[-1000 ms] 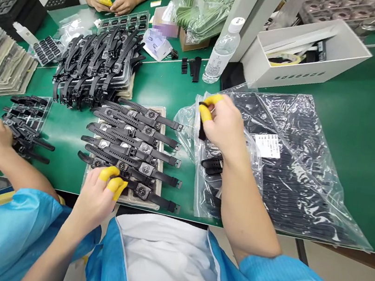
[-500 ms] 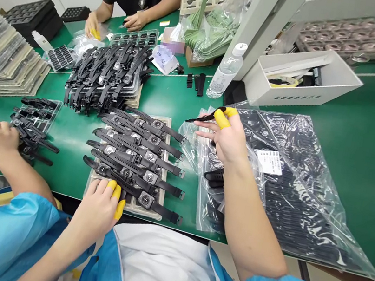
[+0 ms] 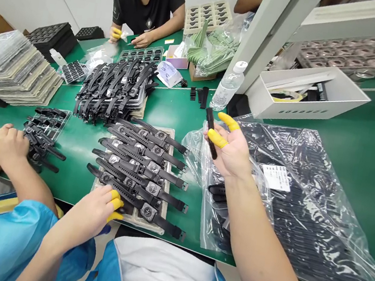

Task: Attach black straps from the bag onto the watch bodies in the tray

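A black strap [image 3: 211, 134] is gripped between the thumb and fingers of my right hand [image 3: 230, 147], above the edge of a clear plastic bag [image 3: 320, 198] full of black straps. Yellow covers show on some fingertips of both hands. My left hand [image 3: 100, 205] is closed at the lower left corner of a beige tray [image 3: 161, 211]; whatever its fingers hold is hidden. Across that tray lie several smartwatches [image 3: 148, 211] with black straps, backs facing up.
A stack of strapped watches [image 3: 114, 85] stands behind the tray. Beyond the bag are a water bottle [image 3: 229, 85] and a white box [image 3: 308, 107]. At left are another person's clasped hands [image 3: 9, 144] and stacked trays [image 3: 18, 68]. Someone in black [image 3: 151, 3] sits opposite.
The strap in my right hand has swung from nearly level to steep, and the thumb now presses on it. My left hand remains at the tray's near edge. The whole view has shifted slightly.
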Tool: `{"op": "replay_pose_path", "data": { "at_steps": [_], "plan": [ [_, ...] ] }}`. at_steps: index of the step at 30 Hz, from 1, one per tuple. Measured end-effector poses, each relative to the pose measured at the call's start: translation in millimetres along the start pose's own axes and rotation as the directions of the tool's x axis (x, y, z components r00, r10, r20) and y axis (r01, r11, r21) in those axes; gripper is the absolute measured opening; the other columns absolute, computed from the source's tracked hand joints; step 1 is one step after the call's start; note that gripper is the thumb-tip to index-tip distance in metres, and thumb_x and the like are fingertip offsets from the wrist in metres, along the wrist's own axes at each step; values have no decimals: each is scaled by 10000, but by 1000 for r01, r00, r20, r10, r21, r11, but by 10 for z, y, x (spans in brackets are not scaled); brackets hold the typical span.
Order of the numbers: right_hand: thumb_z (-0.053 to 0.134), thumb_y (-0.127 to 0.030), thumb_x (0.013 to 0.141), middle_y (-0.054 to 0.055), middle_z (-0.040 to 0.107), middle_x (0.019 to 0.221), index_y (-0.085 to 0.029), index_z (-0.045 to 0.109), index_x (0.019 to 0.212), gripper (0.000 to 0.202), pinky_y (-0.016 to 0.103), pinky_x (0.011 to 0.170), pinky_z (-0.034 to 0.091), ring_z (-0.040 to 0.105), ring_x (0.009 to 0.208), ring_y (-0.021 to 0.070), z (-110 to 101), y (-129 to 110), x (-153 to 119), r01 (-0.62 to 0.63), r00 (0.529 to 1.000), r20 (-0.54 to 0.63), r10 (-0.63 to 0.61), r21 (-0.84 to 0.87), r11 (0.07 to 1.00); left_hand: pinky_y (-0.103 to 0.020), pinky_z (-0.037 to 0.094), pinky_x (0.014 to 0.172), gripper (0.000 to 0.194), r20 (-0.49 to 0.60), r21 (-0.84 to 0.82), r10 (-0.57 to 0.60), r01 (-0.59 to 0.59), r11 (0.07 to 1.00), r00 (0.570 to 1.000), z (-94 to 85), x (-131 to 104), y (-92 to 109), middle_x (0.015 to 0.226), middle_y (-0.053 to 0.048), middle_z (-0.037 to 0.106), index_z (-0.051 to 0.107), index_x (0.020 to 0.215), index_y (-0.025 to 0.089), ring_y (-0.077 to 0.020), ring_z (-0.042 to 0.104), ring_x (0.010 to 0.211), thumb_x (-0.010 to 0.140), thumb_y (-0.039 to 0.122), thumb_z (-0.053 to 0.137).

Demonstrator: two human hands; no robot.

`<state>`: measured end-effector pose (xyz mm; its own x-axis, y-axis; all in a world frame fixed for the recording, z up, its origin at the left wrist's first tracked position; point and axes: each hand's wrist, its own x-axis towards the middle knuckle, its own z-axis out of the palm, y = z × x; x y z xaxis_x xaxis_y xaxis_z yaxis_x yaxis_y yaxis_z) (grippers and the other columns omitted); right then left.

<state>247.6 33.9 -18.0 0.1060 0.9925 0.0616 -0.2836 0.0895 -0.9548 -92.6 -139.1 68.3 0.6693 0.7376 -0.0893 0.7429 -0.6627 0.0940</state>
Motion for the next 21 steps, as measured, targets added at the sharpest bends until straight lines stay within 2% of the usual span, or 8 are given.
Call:
{"op": "replay_pose_path", "data": {
  "at_steps": [2, 4, 7, 10, 13, 15, 17, 21],
  "plan": [
    [897, -464, 710, 26, 646, 987, -302, 590, 1159, 567, 393, 759, 603, 654, 792, 197, 52, -61, -50, -54, 997, 57, 50, 64, 997, -366, 598, 848, 293, -94, -110, -42, 31, 993, 995, -242, 150, 22, 1003, -59, 747, 682, 1051, 217, -234, 686, 929, 890, 24, 531],
    [898, -461, 722, 7, 642, 887, -278, 609, 1088, 501, 370, 692, 577, 618, 707, 177, 123, -114, -119, -123, 982, 158, 106, 107, 987, -327, 607, 830, 335, -211, -197, -116, 74, 978, 971, -443, 411, 46, 1072, -64, 762, 643, 1203, 225, -216, 720, 941, 934, 84, 503],
    [854, -462, 798, -3, 651, 828, -253, 591, 1032, 409, 326, 618, 525, 603, 657, 160, 251, -137, -237, -215, 929, 333, 161, 133, 968, -325, 610, 807, 250, -323, -296, -214, 116, 948, 922, -513, 1021, -3, 1060, -69, 764, 610, 1219, 220, -222, 748, 906, 980, 201, 538],
    [804, -467, 849, -6, 662, 854, -241, 559, 1062, 396, 281, 520, 448, 589, 600, 138, 364, -97, -326, -280, 868, 469, 165, 186, 942, -351, 609, 885, 285, -391, -444, -260, 66, 894, 883, -261, 1705, -186, 1110, -102, 749, 573, 1264, 199, -243, 748, 1006, 980, 218, 559],
    [755, -493, 887, -44, 615, 782, -239, 529, 1109, 406, 255, 465, 380, 531, 515, 113, 415, -39, -358, -339, 830, 531, 173, 233, 912, -357, 594, 979, 400, -428, -595, -181, -125, 794, 886, 124, 2154, -366, 1233, -119, 726, 537, 1365, 193, -225, 717, 1149, 977, 131, 464],
    [709, -515, 927, -66, 579, 715, -231, 523, 1095, 378, 247, 460, 360, 499, 482, 102, 411, -10, -351, -333, 834, 525, 172, 229, 915, -382, 571, 1042, 467, -464, -606, -93, -239, 759, 881, 324, 2260, -424, 1300, -128, 704, 553, 1399, 190, -227, 683, 1221, 959, 89, 435],
    [695, -523, 943, -83, 551, 638, -222, 525, 1059, 364, 243, 464, 350, 482, 461, 99, 394, 5, -338, -308, 833, 528, 163, 199, 930, -400, 556, 1069, 532, -502, -575, -22, -314, 756, 865, 433, 2256, -439, 1323, -126, 694, 577, 1410, 196, -229, 669, 1232, 919, 47, 439],
    [706, -520, 930, -93, 537, 553, -215, 527, 1005, 361, 250, 474, 360, 471, 442, 105, 376, 12, -328, -309, 816, 551, 175, 160, 937, -405, 543, 1090, 647, -547, -545, 23, -377, 749, 837, 465, 2183, -436, 1350, -120, 684, 581, 1431, 203, -226, 654, 1260, 841, -15, 429]
  ]
}}
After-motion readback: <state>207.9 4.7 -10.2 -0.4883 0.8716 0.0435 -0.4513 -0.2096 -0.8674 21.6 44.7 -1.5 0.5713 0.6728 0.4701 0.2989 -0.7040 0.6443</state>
